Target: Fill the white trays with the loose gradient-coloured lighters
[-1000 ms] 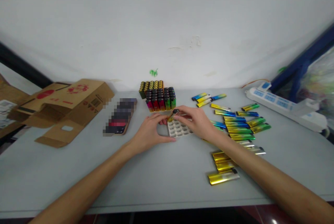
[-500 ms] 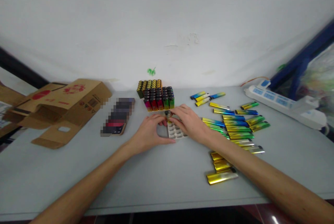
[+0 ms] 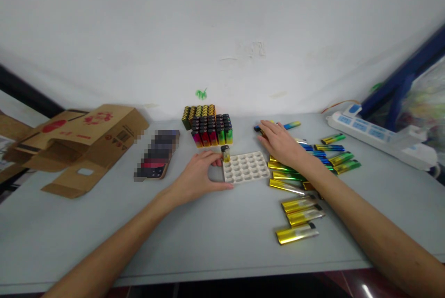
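A white tray (image 3: 246,168) with rows of small slots lies flat on the table. One lighter (image 3: 225,154) with a black top stands upright in its back left corner. My left hand (image 3: 198,173) steadies the tray's left side, thumb along the near corner and fingers beside the standing lighter. Over at the back right, my right hand (image 3: 280,142) reaches across loose lighters, fingers stretched and partly covering a yellow-blue lighter (image 3: 257,128). Whether its fingertips touch a lighter is hidden. More shiny lighters (image 3: 295,234) lie scattered under and around my right forearm.
Behind the tray stand upright blocks of lighters (image 3: 212,131), pink, red and green, with gold ones (image 3: 200,111) farther back. To the left are a phone (image 3: 158,154), partly pixelated, and an open cardboard box (image 3: 100,136). A white power strip (image 3: 378,136) sits at right.
My right hand has left the lighter in the tray's corner and moved right and back to the loose lighters, uncovering the tray. My left hand stays in place.
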A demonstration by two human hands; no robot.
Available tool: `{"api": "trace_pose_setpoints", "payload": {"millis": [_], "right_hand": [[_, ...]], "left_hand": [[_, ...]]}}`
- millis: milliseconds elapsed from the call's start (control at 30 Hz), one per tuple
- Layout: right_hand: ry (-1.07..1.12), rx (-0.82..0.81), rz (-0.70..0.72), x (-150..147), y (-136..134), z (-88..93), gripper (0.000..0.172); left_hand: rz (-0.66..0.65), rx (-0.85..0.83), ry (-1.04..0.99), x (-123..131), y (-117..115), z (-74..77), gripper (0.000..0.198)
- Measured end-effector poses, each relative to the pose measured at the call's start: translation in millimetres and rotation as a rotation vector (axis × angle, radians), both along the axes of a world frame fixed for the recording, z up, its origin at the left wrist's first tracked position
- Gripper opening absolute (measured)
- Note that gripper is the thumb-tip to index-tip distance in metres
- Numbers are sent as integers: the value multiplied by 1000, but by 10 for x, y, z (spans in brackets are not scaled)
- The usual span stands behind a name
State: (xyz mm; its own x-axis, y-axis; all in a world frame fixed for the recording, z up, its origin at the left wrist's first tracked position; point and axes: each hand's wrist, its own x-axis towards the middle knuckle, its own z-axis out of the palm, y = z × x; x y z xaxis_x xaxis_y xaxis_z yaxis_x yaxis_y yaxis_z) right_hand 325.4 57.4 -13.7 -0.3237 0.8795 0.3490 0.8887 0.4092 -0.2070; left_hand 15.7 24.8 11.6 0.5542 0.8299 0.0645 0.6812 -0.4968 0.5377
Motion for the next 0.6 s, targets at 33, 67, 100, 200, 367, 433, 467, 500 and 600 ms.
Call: {"api": "trace_pose_setpoints", "payload": {"millis": [33,67,100,200,367,433,467,500,600], "right_hand": [[-27,-14,-9,24,10,-16,47],[-43,-22,-6,30,8,-20,48],[-52,-22,4,21,-3,-13,47],[-81,-3,53,-53,-53,46,41],[-173,54,76,-153,-72,115,33],[-196,73,88,-158,-59,125,30],[-203,78,95,-155,-52,130,28],[-207,81,102,-149,-45,138,25],[-166,110,137,-122,-26,169,18]], "left_hand": [[-1,3,-3,-2,0,-3,58],[-1,9,-5,-3,2,-7,58],[-1,16,-8,-5,4,-12,59],[-8,39,-18,-9,11,-27,60],[-11,37,-26,-10,9,-36,57],[-9,36,-23,-12,5,-35,58],[-11,39,-23,-13,4,-35,58],[-12,44,-23,-15,3,-35,58],[-15,48,-23,-21,7,-37,59]]}}
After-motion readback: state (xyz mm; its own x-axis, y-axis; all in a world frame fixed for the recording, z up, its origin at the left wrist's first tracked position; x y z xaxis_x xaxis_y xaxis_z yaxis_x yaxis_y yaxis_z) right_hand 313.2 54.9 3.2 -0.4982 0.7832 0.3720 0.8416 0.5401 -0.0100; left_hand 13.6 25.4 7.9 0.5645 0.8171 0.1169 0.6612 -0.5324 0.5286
